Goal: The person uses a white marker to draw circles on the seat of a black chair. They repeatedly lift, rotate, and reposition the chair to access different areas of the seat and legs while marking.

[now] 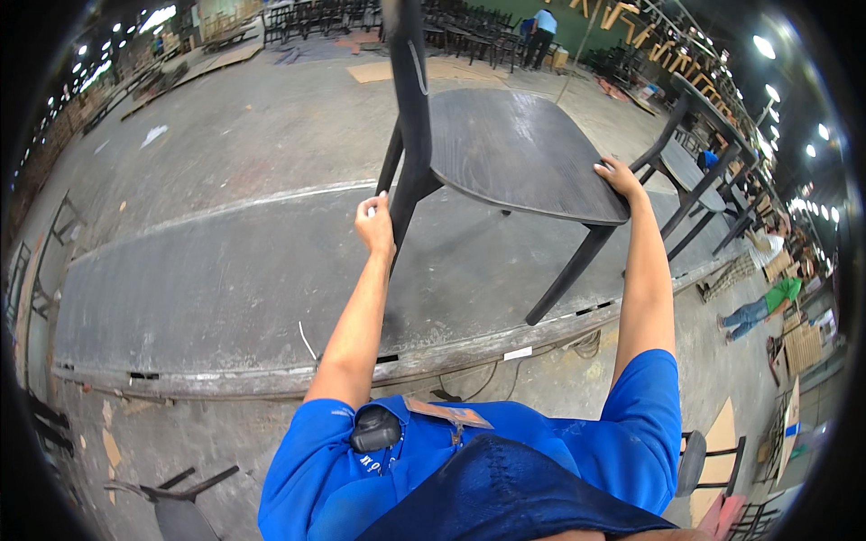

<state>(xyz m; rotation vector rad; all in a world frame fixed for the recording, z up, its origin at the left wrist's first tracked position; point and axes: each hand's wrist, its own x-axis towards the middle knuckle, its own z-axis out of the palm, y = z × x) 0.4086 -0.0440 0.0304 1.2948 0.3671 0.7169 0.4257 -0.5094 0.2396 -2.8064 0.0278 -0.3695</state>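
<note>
Hands grip a black wooden chair (514, 149) that is held up in the air, tilted, over a long grey platform (207, 298) on the workshop floor. In the head view, the left hand (374, 225) is closed around the chair's rear leg just below the point where the leg meets the seat, fingers wrapped round the dark wood. The right hand (618, 176) is at the front edge of the seat, fingers curled over the rim and the thumb side against the edge, so it clasps the seat rather than lying flat on it. Both forearms come up from the lower edge, out of short blue sleeves. The chair's backrest post rises toward the top of the picture, and two of its legs slant down to the right, their feet clear of the platform.

Beyond the right hand stands another dark chair (699, 171), well apart from the held one. Far back, rows of dark chairs (379, 18) fill the hall, and a person in a blue shirt (541, 32) stands among them. At the right rim, a person in a green shirt (767, 302) crouches on the floor. Flat sheets of cardboard (433, 70) lie on the concrete behind the held chair.
</note>
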